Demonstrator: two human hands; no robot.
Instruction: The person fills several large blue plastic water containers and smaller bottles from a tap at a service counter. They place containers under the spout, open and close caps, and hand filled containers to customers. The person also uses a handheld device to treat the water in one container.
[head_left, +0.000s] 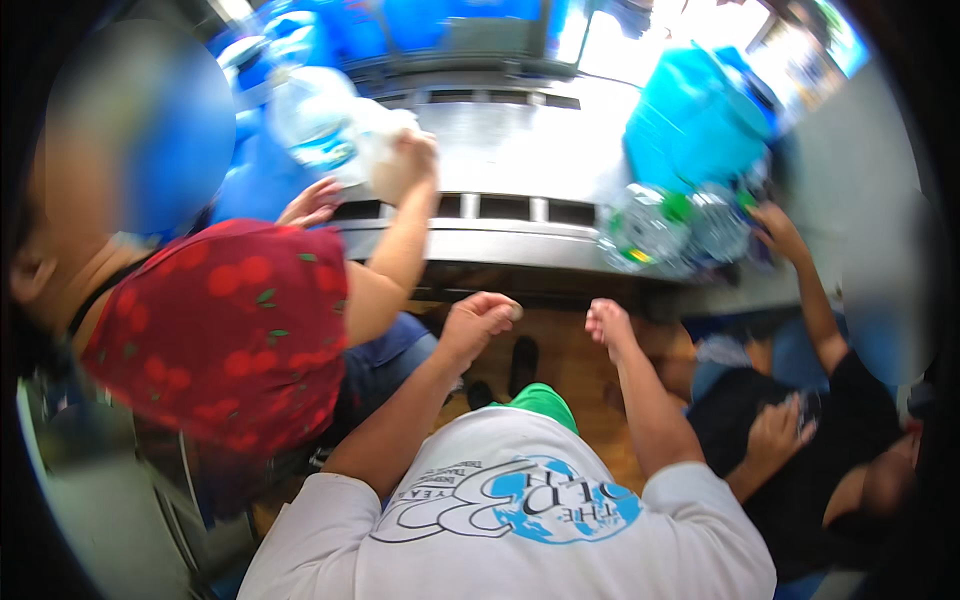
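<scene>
My left hand (480, 324) is held in front of my body with thumb and fingers pinched together. A small pale spot shows at its fingertips, too blurred to tell from a fingertip. To its right, my right hand (608, 325) is raised with its fingers curled closed; whether anything is inside is hidden. The two hands are apart, above the floor and short of the metal counter (490, 243). Neither touches the counter. Clear plastic bottles (650, 228) with green caps stand on the counter beyond my right hand.
At left, a person in a red patterned top (225, 335) reaches over the counter to a whitish bag-like thing (385, 150) beside a clear jug (315, 115). At right, a person in black (800, 440) reaches toward the bottles. A turquoise container (690, 120) stands behind them.
</scene>
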